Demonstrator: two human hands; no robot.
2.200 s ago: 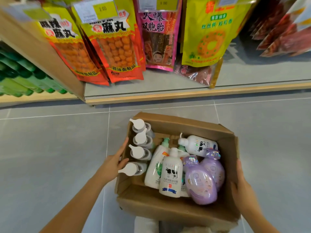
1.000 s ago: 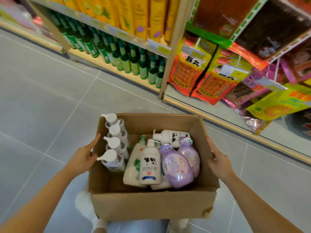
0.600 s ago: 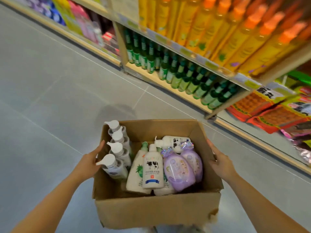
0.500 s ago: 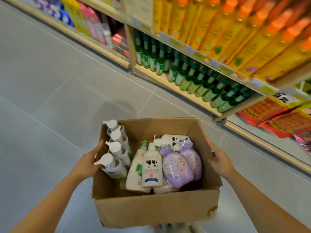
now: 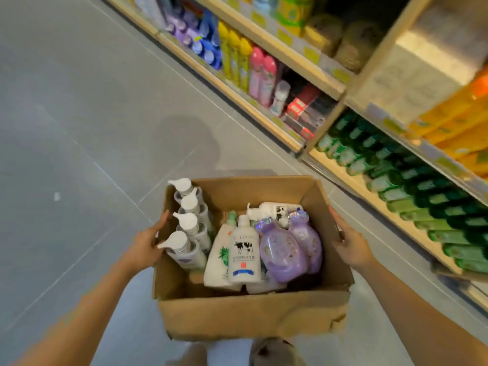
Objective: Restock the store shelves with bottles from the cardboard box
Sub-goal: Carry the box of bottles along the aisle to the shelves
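Observation:
I carry an open cardboard box (image 5: 245,315) in front of me above the grey floor. My left hand (image 5: 144,247) presses flat on its left wall and my right hand (image 5: 350,245) on its right wall. Inside, several clear pump bottles with white heads (image 5: 188,225) stand in a row along the left side. White bottles with a cow print (image 5: 244,253) lie in the middle, and two purple bottles (image 5: 284,250) lean at the right. The store shelves (image 5: 266,101) run diagonally along the right.
The lower shelf holds purple, blue, yellow and pink bottles (image 5: 237,56), then red boxes (image 5: 301,109). Closer to me lie rows of green bottles (image 5: 412,186) with orange ones above. Grey tiled floor (image 5: 79,128) stretches to the left. My shoes show below the box.
My view has swung left along the aisle: the snack packets are gone, and green bottles and coloured bottles now line the right. Both hands keep the same hold on the box.

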